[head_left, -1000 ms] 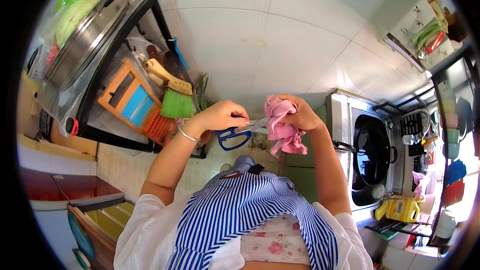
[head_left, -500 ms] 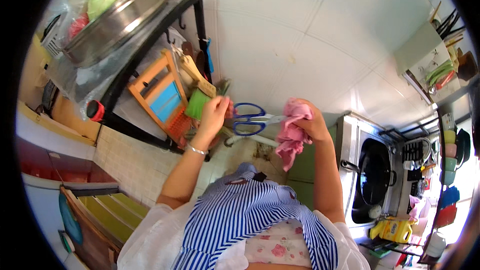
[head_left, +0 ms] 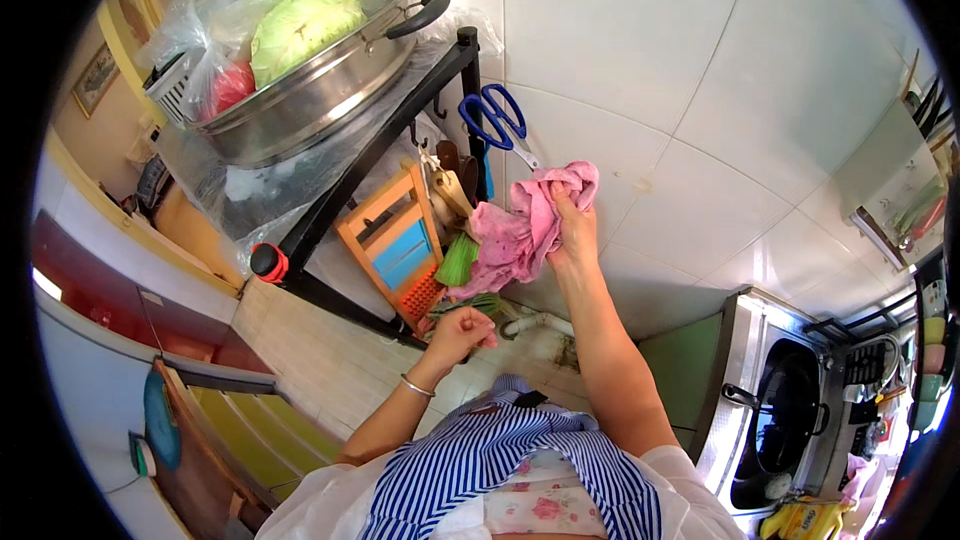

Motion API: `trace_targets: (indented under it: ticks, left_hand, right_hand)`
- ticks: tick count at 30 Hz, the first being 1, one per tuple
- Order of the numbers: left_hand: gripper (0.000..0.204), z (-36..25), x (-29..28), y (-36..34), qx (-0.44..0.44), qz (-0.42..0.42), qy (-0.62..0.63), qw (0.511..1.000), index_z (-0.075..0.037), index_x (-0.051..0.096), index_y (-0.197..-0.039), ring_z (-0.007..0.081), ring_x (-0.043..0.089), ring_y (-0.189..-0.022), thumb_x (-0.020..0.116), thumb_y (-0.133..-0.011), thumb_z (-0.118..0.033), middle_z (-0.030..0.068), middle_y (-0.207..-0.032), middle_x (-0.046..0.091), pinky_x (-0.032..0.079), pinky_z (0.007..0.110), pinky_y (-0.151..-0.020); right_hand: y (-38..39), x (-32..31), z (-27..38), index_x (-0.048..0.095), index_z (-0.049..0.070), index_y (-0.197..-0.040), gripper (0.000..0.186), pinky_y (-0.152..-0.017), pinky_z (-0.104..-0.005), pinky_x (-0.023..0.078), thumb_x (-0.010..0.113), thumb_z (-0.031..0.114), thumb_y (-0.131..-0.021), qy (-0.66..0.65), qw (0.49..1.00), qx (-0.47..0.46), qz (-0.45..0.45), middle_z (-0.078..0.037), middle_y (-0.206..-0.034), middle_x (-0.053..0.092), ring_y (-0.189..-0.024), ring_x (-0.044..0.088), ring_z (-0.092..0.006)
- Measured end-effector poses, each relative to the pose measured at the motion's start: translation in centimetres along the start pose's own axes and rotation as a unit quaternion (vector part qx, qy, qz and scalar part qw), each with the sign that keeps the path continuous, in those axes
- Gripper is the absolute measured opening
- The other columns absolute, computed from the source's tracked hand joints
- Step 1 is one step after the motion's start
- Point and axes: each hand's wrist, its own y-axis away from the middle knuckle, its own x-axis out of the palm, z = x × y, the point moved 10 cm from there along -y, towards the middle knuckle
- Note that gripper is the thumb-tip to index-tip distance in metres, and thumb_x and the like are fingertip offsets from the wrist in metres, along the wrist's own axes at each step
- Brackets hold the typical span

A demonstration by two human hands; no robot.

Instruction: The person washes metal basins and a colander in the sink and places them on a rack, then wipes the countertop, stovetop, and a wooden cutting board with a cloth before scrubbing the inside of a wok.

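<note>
Presently, the pink cloth [head_left: 527, 220] is found bunched in the right hand [head_left: 573, 230], held up and well out in front of the body; clock positions below are taken from it. The right hand is closed on the cloth, with the thumb laid across its face. The scissors [head_left: 522, 151] stand out of the folds toward eleven o'clock, blue handles uppermost and blade end running into the cloth. That grip appears to keep fabric between skin and edges, leaving the handles exposed.

The left hand [head_left: 460, 335], at seven o'clock, is well apart from the cloth and carries nothing visible. Its fingers are curled inward; from this angle I cannot tell whether the tips fully close.

At nine o'clock, a black rack [head_left: 368, 170] stands against the wall [head_left: 610, 30]. Below its top shelf are a brush [head_left: 457, 260] with green bristles, partly covered in this view by the cloth, and a wooden-framed board [head_left: 405, 260] with a blue panel, presumably hung there to stay off the floor. On top, toward ten o'clock, a broad steel pot [head_left: 300, 125] holds a cabbage [head_left: 305, 35]; the plastic sheet [head_left: 250, 200] beneath it probably protects the shelf.

Toward four o'clock, a wok [head_left: 785, 430] sits on the stove [head_left: 745, 335], its long handle turned toward the person's side. A yellow jug [head_left: 808, 520] is noted near the stove's lower end.
</note>
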Motion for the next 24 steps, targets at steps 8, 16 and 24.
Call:
trace_targets:
  ticks: [8, 16, 24]
  left_hand:
    - [0.012, 2.3, -1.2, 0.6, -0.065, 0.021, -0.005, 0.998, 0.000, 0.054, -0.093, 0.0157, 0.062, -0.071, 0.055, -0.087, -0.010, 0.0088, -0.080, 0.061, 0.053, 0.028, -0.065]
    - [0.011, 3.7, 2.8, -2.3, -0.070, 0.146, 0.001, 0.987, -0.001, 0.054, -0.094, 0.0173, 0.062, -0.072, 0.055, -0.086, -0.008, 0.0090, -0.081, 0.061, 0.053, 0.030, -0.065]
    - [0.009, 8.9, 11.3, -5.3, -0.172, 0.248, -0.119, 0.946, -0.001, 0.053, -0.094, 0.0167, 0.060, -0.068, 0.053, -0.086, -0.006, 0.0084, -0.079, 0.060, 0.054, 0.029, -0.065]
  right_hand:
    - [-1.2, 1.1, -2.4, 0.051, 0.005, -0.102, 0.020, -0.074, -0.0328, 0.052, 0.056, -0.001, -0.083, 0.013, 1.000, -0.006, 0.011, -0.007, -0.094, 0.059, -0.085, 0.060, -0.0181]
    - [0.7, -5.6, -0.7, 0.053, 0.008, -0.103, 0.020, -0.073, -0.0291, 0.048, 0.058, 0.009, -0.083, 0.169, 0.986, -0.003, -0.006, -0.003, -0.092, 0.058, -0.083, 0.056, -0.0133]
    - [17.3, -22.5, 9.7, 0.043, 0.006, -0.122, 0.049, -0.071, -0.0266, 0.047, 0.062, 0.018, -0.079, 0.503, 0.833, -0.187, -0.133, -0.005, -0.094, 0.057, -0.081, 0.055, -0.0107]
